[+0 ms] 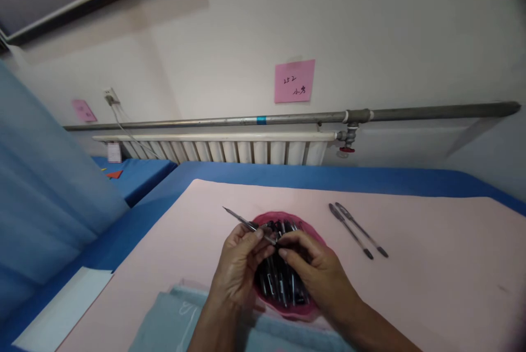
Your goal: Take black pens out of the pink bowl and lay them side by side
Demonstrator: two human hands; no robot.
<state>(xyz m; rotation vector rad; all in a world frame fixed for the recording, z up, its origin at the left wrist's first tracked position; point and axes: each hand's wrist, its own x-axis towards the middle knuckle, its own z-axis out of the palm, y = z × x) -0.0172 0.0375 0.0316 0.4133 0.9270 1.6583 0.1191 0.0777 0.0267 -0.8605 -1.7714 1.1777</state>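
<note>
Where the view is nearest, a grey-blue cloth point(164, 322) with white line markings lies folded along the bottom edge, partly under the forearms. Just beyond it, both hands meet above a round pink basket point(293, 314). The left hand point(238, 261) has its thumb and fingers closed around the barrel of a slim ballpoint pen point(242, 221), gripping it toward its lower end. The pen slants, its pointed end reaching up and left, clear of the left fingers and out past the basket's rim. At its other end, the right hand point(316, 264) pinches thumb and forefinger together on the dark tail; whether a separate cap sits there is too small to tell.

Under the hands, many dark pens point(281, 283) fill the basket, most of them lying lengthwise. To the right, well apart from the hands, two capped pens point(356, 230) lie side by side at a slant on a pale pink sheet point(435, 264). Left of that sheet, a white paper point(61, 308) rests on the blue tabletop point(287, 175). Farther off stand a blue curtain point(49, 193) and a white radiator point(230, 150), with a metal pipe point(184, 122) and a handwritten pink note point(295, 83) above the radiator.
</note>
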